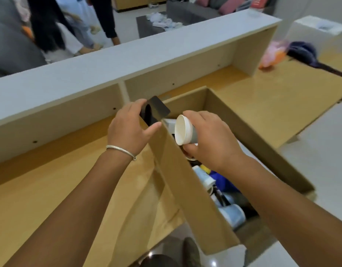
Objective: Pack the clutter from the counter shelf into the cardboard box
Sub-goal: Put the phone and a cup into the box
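A wooden counter (50,189) under a white shelf (127,60) bears one cardboard box (187,189). Left hand (131,130) grips one black case (154,110); right hand (210,137) holds one paper cup (183,130) above the box.

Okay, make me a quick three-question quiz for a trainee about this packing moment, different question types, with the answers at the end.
1. True or false: the right hand holds a paper cup lying sideways over the cardboard box.
2. The left hand grips: A) a black flat object, B) a blue mug, C) a roll of tape?
3. What is worn on the left wrist?

Key: 1. True. 2. A, the black object, at the box's far left corner. 3. A thin silver bracelet.
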`<state>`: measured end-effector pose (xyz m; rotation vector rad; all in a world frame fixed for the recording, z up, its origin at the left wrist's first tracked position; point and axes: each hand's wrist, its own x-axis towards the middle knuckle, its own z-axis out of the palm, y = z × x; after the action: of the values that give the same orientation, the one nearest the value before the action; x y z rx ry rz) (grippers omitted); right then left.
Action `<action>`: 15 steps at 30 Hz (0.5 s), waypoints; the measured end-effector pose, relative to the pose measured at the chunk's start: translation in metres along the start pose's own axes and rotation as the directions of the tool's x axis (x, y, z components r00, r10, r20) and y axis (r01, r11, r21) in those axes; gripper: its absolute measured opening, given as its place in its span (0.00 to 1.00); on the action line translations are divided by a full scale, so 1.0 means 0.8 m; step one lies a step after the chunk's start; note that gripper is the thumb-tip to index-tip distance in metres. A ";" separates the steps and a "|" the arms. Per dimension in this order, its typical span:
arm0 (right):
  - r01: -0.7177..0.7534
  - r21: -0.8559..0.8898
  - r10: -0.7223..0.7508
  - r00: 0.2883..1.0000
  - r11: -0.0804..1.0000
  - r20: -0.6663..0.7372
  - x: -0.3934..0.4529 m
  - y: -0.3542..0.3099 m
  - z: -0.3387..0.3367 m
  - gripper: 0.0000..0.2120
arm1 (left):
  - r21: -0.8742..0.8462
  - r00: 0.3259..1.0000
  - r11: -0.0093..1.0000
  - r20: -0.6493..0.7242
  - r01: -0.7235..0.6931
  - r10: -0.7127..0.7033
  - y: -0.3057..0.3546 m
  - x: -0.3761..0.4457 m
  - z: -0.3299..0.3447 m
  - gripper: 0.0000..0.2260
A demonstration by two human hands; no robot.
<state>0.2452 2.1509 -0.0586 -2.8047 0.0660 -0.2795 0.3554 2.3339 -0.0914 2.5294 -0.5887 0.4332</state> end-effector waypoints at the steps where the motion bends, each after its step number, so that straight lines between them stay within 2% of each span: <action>1: -0.020 -0.005 0.020 1.000 1.000 0.009 -0.006 0.016 -0.006 0.32 | -0.009 1.000 1.000 0.008 -0.010 0.010 0.016 0.004 0.009 0.28; 5: -0.068 -0.019 0.068 0.997 0.998 0.035 -0.023 0.056 -0.021 0.39 | -0.037 0.998 0.998 0.032 -0.045 0.046 0.059 0.008 0.039 0.31; 8: -0.078 -0.008 0.078 0.996 0.997 0.032 -0.025 0.064 -0.022 0.39 | -0.027 0.998 0.998 0.040 -0.049 0.050 0.064 0.005 0.048 0.31; 15: 0.025 0.041 -0.027 0.999 0.999 0.036 0.002 0.013 0.006 0.36 | 0.067 0.998 0.996 0.000 0.057 -0.057 -0.014 -0.020 0.012 0.31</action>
<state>0.2480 2.1423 -0.0664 -2.7710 0.0151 -0.2334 0.3490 2.3428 -0.1107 2.6034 -0.5096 0.4369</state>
